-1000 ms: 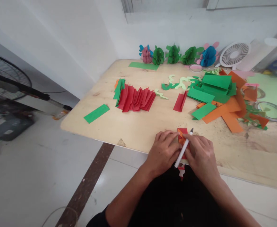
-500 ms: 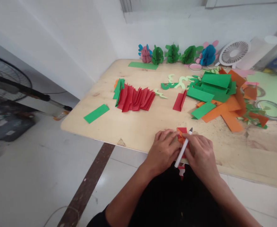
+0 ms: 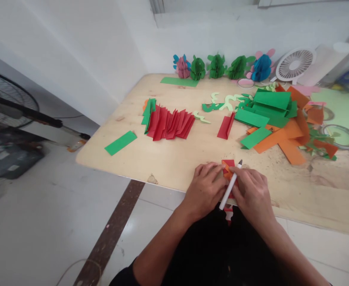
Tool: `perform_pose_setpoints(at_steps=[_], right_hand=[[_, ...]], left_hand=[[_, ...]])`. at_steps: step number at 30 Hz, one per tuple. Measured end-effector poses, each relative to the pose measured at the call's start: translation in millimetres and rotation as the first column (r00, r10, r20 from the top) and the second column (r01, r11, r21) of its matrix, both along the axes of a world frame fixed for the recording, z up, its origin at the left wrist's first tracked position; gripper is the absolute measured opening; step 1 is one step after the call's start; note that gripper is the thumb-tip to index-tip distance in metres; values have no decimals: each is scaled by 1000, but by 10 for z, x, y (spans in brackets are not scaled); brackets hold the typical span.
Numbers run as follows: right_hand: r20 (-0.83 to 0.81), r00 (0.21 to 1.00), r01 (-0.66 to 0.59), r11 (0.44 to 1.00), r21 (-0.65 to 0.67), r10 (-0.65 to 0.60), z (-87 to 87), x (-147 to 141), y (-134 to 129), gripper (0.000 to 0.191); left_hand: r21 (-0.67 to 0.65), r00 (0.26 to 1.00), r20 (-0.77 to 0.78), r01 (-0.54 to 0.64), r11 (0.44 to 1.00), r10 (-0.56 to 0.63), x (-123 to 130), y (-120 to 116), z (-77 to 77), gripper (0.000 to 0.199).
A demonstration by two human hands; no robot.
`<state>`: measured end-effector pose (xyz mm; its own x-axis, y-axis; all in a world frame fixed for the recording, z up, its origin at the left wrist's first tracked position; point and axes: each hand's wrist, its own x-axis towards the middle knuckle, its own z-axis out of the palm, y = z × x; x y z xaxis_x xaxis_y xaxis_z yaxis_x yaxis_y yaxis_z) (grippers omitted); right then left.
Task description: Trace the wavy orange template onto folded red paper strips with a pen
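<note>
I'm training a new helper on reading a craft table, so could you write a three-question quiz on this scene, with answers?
1. Which hand holds the white pen?
a) left hand
b) right hand
c) neither

2. True or false: at the right of the table, the green papers lie partly on top of orange papers.

3. Fill in the number: ____ paper figures stand in a row near the wall, to the left of the white fan.

Key: 1 b; 2 true; 3 five.
</note>
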<state>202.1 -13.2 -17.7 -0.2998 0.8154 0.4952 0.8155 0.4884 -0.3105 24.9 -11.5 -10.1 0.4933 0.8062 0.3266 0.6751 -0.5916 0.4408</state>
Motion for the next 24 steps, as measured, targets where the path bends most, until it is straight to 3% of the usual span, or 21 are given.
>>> perform_pose_setpoints(at_steps=[24], right_hand=[[11, 1000, 4, 1000, -3, -4, 14, -7, -2, 27]], left_hand=[[-1, 998, 56, -23, 1000, 23, -9, 0, -28, 26]])
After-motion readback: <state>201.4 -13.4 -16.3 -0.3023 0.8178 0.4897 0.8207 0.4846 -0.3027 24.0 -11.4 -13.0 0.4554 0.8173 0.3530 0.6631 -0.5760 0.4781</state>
